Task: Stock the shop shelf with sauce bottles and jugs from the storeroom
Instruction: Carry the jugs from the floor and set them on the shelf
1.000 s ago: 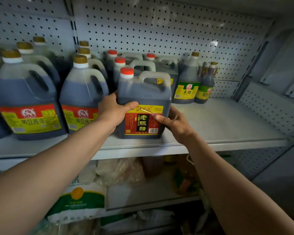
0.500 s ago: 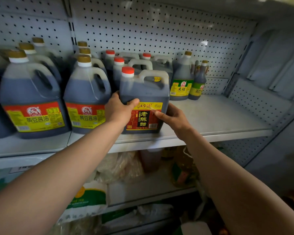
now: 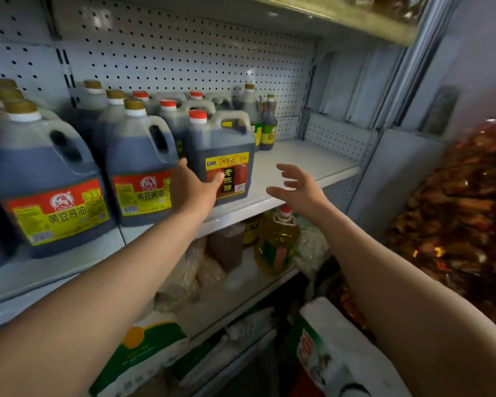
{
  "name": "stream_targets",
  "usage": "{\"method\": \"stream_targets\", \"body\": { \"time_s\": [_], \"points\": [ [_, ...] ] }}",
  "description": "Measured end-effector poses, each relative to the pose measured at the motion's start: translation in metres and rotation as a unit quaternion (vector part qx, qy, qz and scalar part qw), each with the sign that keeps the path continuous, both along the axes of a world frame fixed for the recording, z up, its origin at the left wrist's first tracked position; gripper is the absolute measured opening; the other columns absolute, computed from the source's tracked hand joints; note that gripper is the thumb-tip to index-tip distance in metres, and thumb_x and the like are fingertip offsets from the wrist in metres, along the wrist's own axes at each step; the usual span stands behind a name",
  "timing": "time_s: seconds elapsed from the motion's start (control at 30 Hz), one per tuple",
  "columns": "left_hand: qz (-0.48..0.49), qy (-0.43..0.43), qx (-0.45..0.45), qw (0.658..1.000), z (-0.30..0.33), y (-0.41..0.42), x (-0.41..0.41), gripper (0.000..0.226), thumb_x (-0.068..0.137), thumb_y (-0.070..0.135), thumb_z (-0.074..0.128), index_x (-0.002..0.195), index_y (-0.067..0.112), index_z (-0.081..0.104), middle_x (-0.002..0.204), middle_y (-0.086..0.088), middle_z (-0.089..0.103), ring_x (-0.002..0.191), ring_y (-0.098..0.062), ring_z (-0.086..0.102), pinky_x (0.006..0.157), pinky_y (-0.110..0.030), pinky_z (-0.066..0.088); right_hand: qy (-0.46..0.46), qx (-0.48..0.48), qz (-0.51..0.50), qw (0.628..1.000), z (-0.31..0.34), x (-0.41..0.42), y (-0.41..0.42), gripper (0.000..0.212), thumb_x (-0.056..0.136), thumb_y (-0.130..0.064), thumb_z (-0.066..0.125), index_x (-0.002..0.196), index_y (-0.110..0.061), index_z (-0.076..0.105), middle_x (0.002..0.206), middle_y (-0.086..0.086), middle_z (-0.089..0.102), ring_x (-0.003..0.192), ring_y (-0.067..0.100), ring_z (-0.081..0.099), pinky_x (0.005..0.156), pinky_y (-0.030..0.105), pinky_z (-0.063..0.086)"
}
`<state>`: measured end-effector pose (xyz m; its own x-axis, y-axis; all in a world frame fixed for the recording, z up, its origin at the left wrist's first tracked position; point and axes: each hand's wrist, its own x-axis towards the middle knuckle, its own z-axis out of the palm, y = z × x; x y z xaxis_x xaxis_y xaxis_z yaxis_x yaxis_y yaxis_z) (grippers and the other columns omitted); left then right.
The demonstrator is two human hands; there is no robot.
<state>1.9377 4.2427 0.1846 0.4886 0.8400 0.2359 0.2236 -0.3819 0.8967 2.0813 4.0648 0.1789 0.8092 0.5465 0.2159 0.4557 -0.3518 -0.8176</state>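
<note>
Red-capped vinegar jug (image 3: 222,156) upright at the front edge of the white shelf (image 3: 307,163), dark liquid inside, yellow, red and black label facing out. Left hand (image 3: 194,187) against its left front corner, fingers loosely extended, thumb lying across the label, not curled around the jug. Right hand (image 3: 297,186) off to the jug's right, apart from it, fingers spread and slightly bent in the air above the shelf edge, holding nothing.

Just left of the vinegar jug, touching or nearly so, a gold-capped soy sauce jug (image 3: 139,167) with a red and yellow label; further left a second, larger-looking one (image 3: 45,179) of the same kind. More gold-capped and red-capped jugs in rows behind, back to the pegboard wall (image 3: 184,53). Behind and right of the vinegar jug, 2 slimmer bottles with green labels (image 3: 268,124). Bare white shelf stretching right from there.

On the lower shelf, a yellow oil bottle (image 3: 277,242) with a red cap, plastic-wrapped packets, and a white and green sack (image 3: 143,348). At far right, blurred, a clear bag of reddish-brown goods (image 3: 464,213).
</note>
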Motion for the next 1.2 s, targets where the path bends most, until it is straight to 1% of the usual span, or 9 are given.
{"method": "stream_targets", "body": {
  "time_s": [0.1,0.17,0.27,0.33,0.43,0.6,0.8,0.93,1.2],
  "points": [
    [-0.076,0.02,0.043,0.996,-0.012,-0.007,-0.032,0.078,0.079,0.039,0.081,0.145,0.019,0.044,0.142,-0.009,0.052,0.129,-0.028,0.05,0.107,-0.043,0.043,-0.088,-0.068,-0.069,0.991,0.003,-0.048,-0.029,0.071,0.08,-0.035,0.085,0.143,-0.033,0.052,0.14,0.005,0.053,0.123,0.021,0.056,0.096,0.034,0.051],
    [-0.124,0.037,0.057,0.99,-0.022,-0.018,-0.052,0.072,0.077,0.036,0.082,0.14,0.024,0.051,0.137,-0.009,0.056,0.123,-0.028,0.054,0.103,-0.039,0.046,-0.116,-0.111,-0.105,0.982,0.0,-0.081,-0.051,0.071,0.078,-0.037,0.085,0.141,-0.033,0.053,0.137,0.006,0.054,0.12,0.023,0.056,0.098,0.036,0.049],
    [-0.186,0.081,0.066,0.977,-0.035,-0.041,-0.081,0.066,0.075,0.036,0.083,0.135,0.03,0.056,0.13,-0.01,0.058,0.117,-0.03,0.057,0.098,-0.038,0.048,-0.119,-0.169,-0.142,0.968,-0.014,-0.126,-0.088,0.071,0.076,-0.043,0.085,0.139,-0.035,0.053,0.132,0.008,0.054,0.121,0.028,0.054,0.1,0.04,0.048],
    [-0.227,0.11,0.065,0.965,-0.04,-0.061,-0.099,0.065,0.075,0.039,0.083,0.133,0.032,0.056,0.126,-0.009,0.058,0.113,-0.029,0.058,0.095,-0.037,0.048,-0.114,-0.206,-0.174,0.956,-0.022,-0.158,-0.116,0.072,0.074,-0.044,0.086,0.138,-0.037,0.053,0.128,0.008,0.055,0.122,0.028,0.051,0.098,0.034,0.046],
    [-0.289,0.129,0.082,0.945,-0.042,-0.098,-0.121,0.065,0.078,0.037,0.082,0.136,0.029,0.055,0.128,-0.012,0.054,0.118,-0.029,0.054,0.1,-0.034,0.043,-0.098,-0.241,-0.223,0.94,-0.024,-0.208,-0.16,0.072,0.075,-0.042,0.086,0.139,-0.036,0.053,0.131,0.009,0.053,0.123,0.029,0.049,0.098,0.033,0.044],
    [-0.357,0.118,0.091,0.922,-0.048,-0.182,-0.174,0.066,0.078,0.037,0.082,0.137,0.028,0.054,0.132,-0.014,0.049,0.122,-0.031,0.049,0.103,-0.036,0.043,-0.058,-0.254,-0.285,0.923,-0.022,-0.293,-0.237,0.073,0.072,-0.04,0.089,0.137,-0.037,0.055,0.131,0.007,0.052,0.124,0.027,0.051,0.105,0.039,0.047],
    [-0.415,0.1,0.119,0.896,-0.036,-0.28,-0.254,0.07,0.077,0.036,0.083,0.14,0.029,0.051,0.137,-0.013,0.046,0.126,-0.029,0.047,0.104,-0.032,0.038,-0.046,-0.26,-0.335,0.904,-0.018,-0.405,-0.338,0.073,0.074,-0.04,0.087,0.138,-0.034,0.053,0.127,0.003,0.053,0.12,0.023,0.052,0.091,0.025,0.038],
    [-0.464,0.1,0.121,0.872,-0.035,-0.358,-0.327,0.072,0.077,0.032,0.083,0.14,0.028,0.05,0.138,-0.013,0.043,0.127,-0.029,0.047,0.106,-0.033,0.038,-0.032,-0.253,-0.356,0.899,-0.023,-0.502,-0.419,0.072,0.074,-0.036,0.088,0.137,-0.036,0.054,0.13,0.0,0.051,0.12,0.02,0.052,0.098,0.028,0.045],
    [-0.533,0.163,0.126,0.82,-0.085,-0.511,-0.474,0.069,0.08,0.037,0.08,0.14,0.031,0.047,0.14,-0.011,0.042,0.128,-0.031,0.045,0.105,-0.036,0.039,0.062,-0.257,-0.41,0.873,-0.073,-0.682,-0.564,0.07,0.075,-0.036,0.088,0.137,-0.035,0.053,0.14,0.005,0.048,0.129,0.025,0.049,0.104,0.034,0.043]
  ]
}}
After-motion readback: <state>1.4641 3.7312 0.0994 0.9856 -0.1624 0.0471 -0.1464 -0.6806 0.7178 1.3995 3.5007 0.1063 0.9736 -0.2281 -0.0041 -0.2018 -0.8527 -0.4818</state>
